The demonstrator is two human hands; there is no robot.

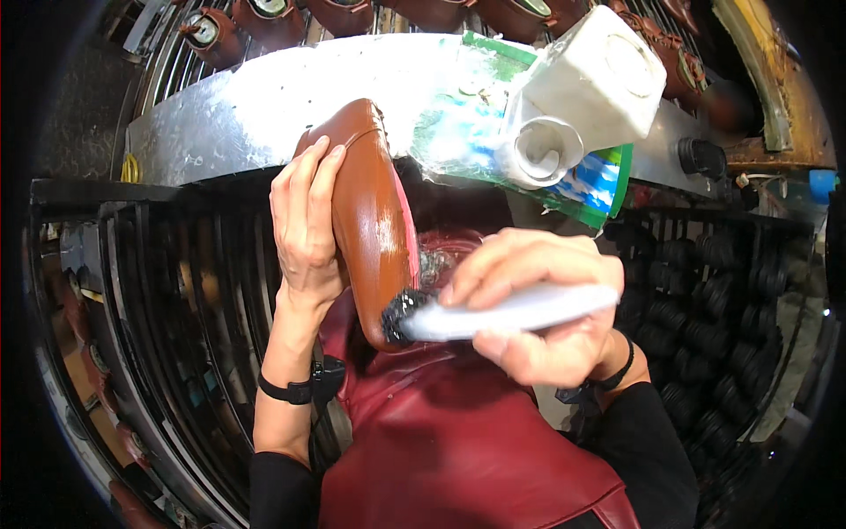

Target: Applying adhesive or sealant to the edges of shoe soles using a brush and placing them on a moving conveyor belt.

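Note:
A brown leather shoe is held up in front of me, its toe pointing down toward my lap. My left hand grips it from the left side, fingers curled over the leather near the heel end. Along the shoe's right edge runs a pink strip. In my right hand is a brush with a white handle, slightly blurred. Its dark, wet-looking bristles touch the shoe's lower right edge near the toe.
A metal ledge lies ahead, bearing a white plastic container with a round, open-mouthed part and a green-blue sheet. More brown shoes line the rack behind. Dark metal racks stand left; black rounded items are stacked right.

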